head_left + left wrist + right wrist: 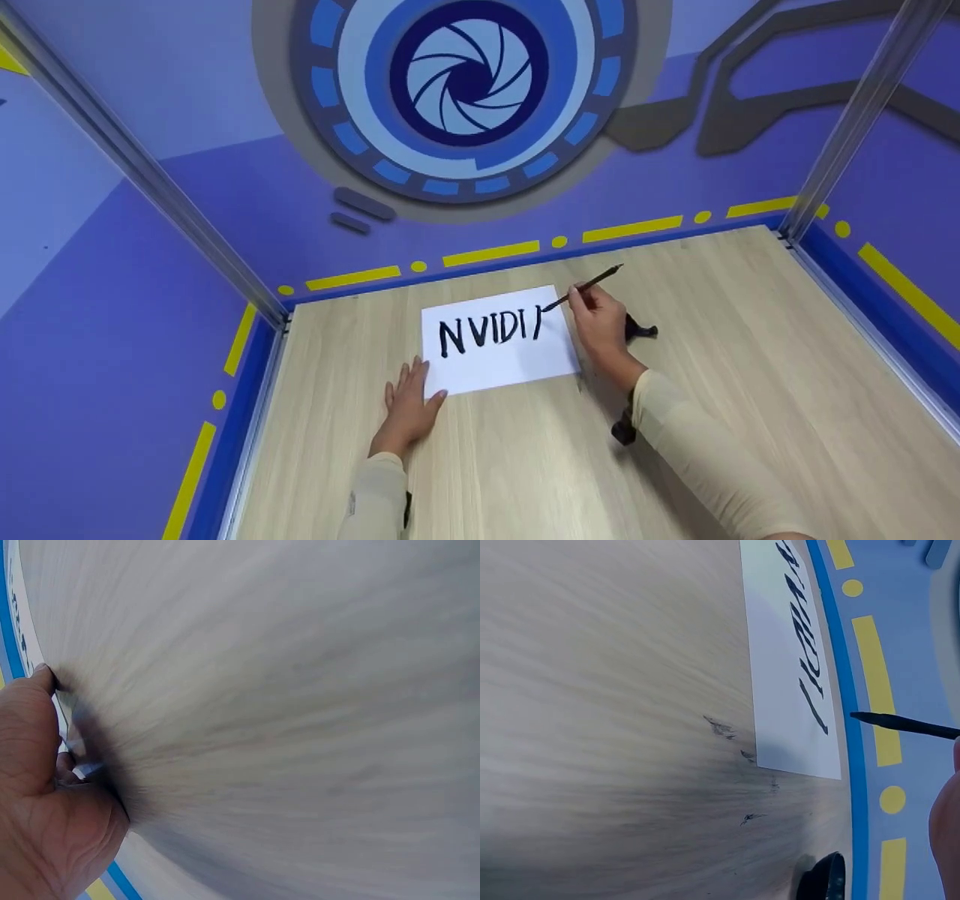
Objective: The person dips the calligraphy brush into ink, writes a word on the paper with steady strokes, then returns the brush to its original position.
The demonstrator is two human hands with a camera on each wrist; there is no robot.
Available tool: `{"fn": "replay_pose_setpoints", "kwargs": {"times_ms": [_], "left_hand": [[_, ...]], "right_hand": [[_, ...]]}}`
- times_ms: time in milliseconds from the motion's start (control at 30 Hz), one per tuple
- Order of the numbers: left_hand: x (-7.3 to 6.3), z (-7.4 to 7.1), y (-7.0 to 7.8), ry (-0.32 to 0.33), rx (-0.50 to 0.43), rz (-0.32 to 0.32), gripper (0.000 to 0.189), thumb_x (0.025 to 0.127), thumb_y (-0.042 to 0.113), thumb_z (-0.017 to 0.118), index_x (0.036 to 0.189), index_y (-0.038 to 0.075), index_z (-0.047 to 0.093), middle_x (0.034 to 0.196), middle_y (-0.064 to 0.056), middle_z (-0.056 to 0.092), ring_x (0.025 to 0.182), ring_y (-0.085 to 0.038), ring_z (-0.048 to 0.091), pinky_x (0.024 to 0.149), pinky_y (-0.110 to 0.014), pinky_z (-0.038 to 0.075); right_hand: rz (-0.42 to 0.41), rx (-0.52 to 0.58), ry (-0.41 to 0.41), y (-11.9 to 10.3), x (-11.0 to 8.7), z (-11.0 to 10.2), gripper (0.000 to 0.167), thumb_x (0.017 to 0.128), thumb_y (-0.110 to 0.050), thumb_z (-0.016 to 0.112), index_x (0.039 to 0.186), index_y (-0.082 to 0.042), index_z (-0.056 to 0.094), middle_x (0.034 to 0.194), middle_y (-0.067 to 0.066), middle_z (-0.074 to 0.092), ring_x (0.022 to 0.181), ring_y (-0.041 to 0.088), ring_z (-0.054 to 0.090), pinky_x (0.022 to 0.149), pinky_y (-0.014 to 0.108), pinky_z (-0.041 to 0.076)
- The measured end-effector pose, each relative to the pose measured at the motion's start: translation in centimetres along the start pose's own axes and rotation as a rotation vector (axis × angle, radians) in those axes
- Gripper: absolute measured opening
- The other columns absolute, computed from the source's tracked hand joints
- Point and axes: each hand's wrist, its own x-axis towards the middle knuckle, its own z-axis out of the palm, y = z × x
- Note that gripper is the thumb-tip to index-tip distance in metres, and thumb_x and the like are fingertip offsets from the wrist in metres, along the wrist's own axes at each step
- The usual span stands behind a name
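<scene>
A white sheet of paper (pixel 495 375) lies on the wooden table, with large black brushed letters "NVIDI" (pixel 484 330) and one slanted stroke after them. My right hand (pixel 600 319) pinches a thin dark brush (pixel 592 283) above the sheet's right side. In the head view the brush tip overlaps the top of that last stroke; in the right wrist view the brush (pixel 900 722) hangs above the table with its tip pointing left. My left hand (pixel 409 409) rests with fingers spread at the sheet's lower left corner, thumb on its bottom edge.
A glossy black object (pixel 641 328) sits on the table just right of my right hand, partly hidden by it. Dark smudges (pixel 720 727) mark the wood beside the sheet. Blue printed walls (pixel 480 232) enclose the table's back and sides.
</scene>
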Motion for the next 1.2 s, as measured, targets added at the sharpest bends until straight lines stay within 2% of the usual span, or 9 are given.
{"fn": "replay_pose_setpoints", "kwargs": {"times_ms": [200, 400, 767, 1000, 1200], "left_hand": [[0.0, 0.0, 0.0, 0.000, -0.003, 0.005, 0.073, 0.111, 0.039, 0.056, 0.171, 0.013, 0.024, 0.182, -0.012, 0.011, 0.170, -0.040, 0.003, 0.135, -0.067, -0.007], [0.1, 0.0, -0.1, 0.005, -0.001, 0.006, 0.073, 0.111, 0.039, 0.055, 0.171, 0.013, 0.024, 0.183, -0.011, 0.011, 0.171, -0.039, 0.003, 0.135, -0.066, -0.007], [0.0, -0.1, 0.1, 0.017, -0.015, 0.016, 0.072, 0.110, 0.036, 0.057, 0.169, 0.008, 0.028, 0.181, -0.017, 0.016, 0.169, -0.043, 0.007, 0.134, -0.070, -0.005], [0.1, 0.0, 0.1, 0.017, -0.031, 0.013, 0.072, 0.110, 0.035, 0.057, 0.170, 0.009, 0.027, 0.181, -0.016, 0.014, 0.169, -0.043, 0.005, 0.135, -0.068, -0.007], [0.0, 0.0, -0.1, 0.007, -0.021, 0.005, 0.072, 0.111, 0.039, 0.056, 0.171, 0.011, 0.026, 0.182, -0.012, 0.012, 0.170, -0.040, 0.004, 0.135, -0.066, -0.007]], "right_hand": [[-0.007, -0.060, -0.029, 0.1, -0.2, 0.0, 0.018, 0.104, -0.026, 0.071, 0.105, -0.011, 0.081, 0.095, 0.007, 0.080, 0.085, 0.018, 0.069, 0.074, 0.017, 0.053], [-0.026, -0.070, -0.043, 0.5, -0.4, 0.2, 0.015, 0.103, -0.023, 0.073, 0.108, -0.012, 0.082, 0.101, 0.006, 0.083, 0.091, 0.017, 0.075, 0.081, 0.016, 0.056], [-0.027, 0.010, -0.032, 1.6, -0.7, 0.8, 0.015, 0.102, -0.017, 0.073, 0.108, -0.007, 0.083, 0.098, 0.014, 0.082, 0.083, 0.016, 0.067, 0.074, 0.012, 0.050], [-0.022, -0.013, -0.023, 1.9, -0.7, 1.1, 0.014, 0.102, -0.016, 0.073, 0.109, -0.009, 0.083, 0.099, 0.009, 0.082, 0.086, 0.014, 0.067, 0.075, 0.012, 0.050], [-0.010, -0.023, -0.033, 2.2, -0.6, 1.5, 0.018, 0.102, -0.017, 0.073, 0.110, -0.004, 0.082, 0.099, 0.012, 0.082, 0.085, 0.018, 0.066, 0.072, 0.013, 0.048]]}}
